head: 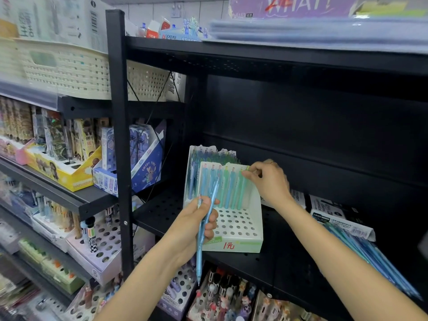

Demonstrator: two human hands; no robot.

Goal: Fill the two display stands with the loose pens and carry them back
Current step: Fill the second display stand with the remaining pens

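Note:
A white display stand (234,245) with a perforated base stands on the black shelf; its back row holds several blue and green pens. A second stand (195,156), full of pens, stands right behind it. My left hand (196,224) grips a few light-blue pens (203,228), tips pointing down, in front of the stand's left side. My right hand (268,179) pinches the top of a green pen (242,191) at the right end of the back row. Loose blue pens (370,258) lie in an open packet on the shelf at the right.
The black shelf (278,260) has a black upright post (120,135) to its left. More pen displays fill the shelves at left and below. A cream basket (69,70) sits up left. Paper packets (328,209) lie behind the loose pens.

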